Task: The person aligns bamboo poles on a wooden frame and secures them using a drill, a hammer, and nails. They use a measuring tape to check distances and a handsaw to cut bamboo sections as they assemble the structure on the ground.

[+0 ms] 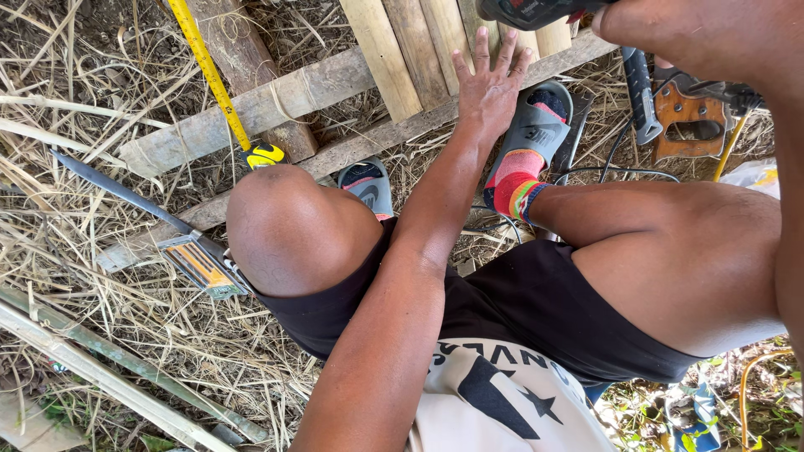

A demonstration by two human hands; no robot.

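Observation:
My left hand (488, 86) lies flat with fingers spread on a wooden batten (368, 142), at the lower ends of several pale bamboo slats (400, 50) laid side by side. My right hand (641, 23) is at the top edge, gripping a black and red power tool (532, 10) just above the slats. I am squatting, with both knees and my feet in grey sandals (536, 130) below the slats.
A yellow tape measure (262, 154) lies extended across a second batten (251, 105). A long blade (126, 197) lies on dry straw at left. A hand saw with a wooden handle (691, 125) and a black cable (620, 172) lie at right. Bamboo poles (109, 368) cross the lower left.

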